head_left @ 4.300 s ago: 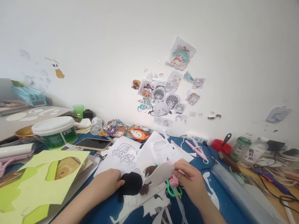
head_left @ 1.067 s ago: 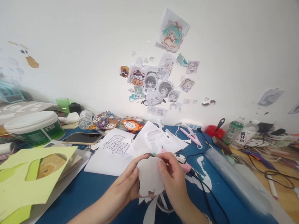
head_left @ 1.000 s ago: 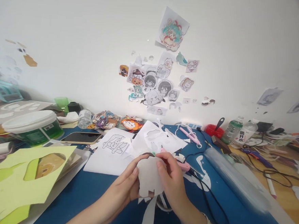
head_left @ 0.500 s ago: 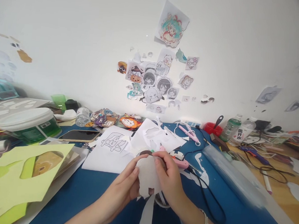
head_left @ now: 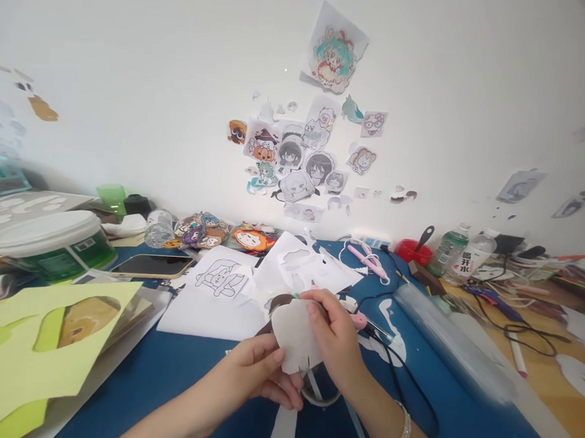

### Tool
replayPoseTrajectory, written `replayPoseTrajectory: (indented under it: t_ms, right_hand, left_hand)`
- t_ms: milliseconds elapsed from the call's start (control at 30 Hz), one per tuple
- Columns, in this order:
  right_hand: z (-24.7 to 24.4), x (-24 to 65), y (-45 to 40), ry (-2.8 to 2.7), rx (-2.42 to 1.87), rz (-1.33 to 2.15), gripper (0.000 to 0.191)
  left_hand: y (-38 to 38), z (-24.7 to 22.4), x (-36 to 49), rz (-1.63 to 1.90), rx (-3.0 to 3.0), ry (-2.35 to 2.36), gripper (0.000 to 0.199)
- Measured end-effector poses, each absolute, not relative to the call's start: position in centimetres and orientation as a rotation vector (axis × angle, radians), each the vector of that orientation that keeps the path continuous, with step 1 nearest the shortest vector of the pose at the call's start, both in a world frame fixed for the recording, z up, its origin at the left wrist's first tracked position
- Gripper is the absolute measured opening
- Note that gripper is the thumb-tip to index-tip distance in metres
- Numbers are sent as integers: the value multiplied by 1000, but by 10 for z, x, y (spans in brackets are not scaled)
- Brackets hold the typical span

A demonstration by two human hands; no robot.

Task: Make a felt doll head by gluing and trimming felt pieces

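Note:
A pale grey rounded cutout [head_left: 294,332] with a dark brown piece [head_left: 279,303] at its upper left is held between both hands. My left hand [head_left: 266,371] grips its lower left, thumb on the grey face and fingers beneath. My right hand [head_left: 332,328] pinches the upper right edge, its thumb on the front. A white paper strip [head_left: 285,425] lies below my left fingers. Partly hidden behind the hands are a round rim [head_left: 322,400] and a pink tool [head_left: 359,321].
A sheet with a line drawing [head_left: 201,306] and cut papers [head_left: 304,266] lie behind the hands. Yellow-green card [head_left: 82,364], a phone [head_left: 153,265] and a tub [head_left: 50,245] are left. A clear plastic roll [head_left: 454,344], black cable [head_left: 415,388] and bottles [head_left: 473,255] are right.
My left hand has moved down from the cutout's left side to its lower edge. The cutout has turned and risen slightly, showing more of the brown piece.

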State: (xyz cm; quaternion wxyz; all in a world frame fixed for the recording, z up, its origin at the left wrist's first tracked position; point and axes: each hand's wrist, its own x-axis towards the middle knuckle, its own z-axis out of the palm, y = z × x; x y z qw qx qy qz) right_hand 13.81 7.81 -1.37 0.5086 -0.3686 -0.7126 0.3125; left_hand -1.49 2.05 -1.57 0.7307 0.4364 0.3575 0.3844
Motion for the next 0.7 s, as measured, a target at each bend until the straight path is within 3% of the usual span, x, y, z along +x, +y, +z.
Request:
replayPoseTrajectory:
  t_ms: [467,700]
  right_hand:
    - [-12,136,69,-1765,-877,835,18]
    - [-9,144,71,-1894,-717,881,13]
  left_hand:
    - [24,-24,-16,922,1141,979,46]
    - [21,-21,-26,969,1710,1208,42]
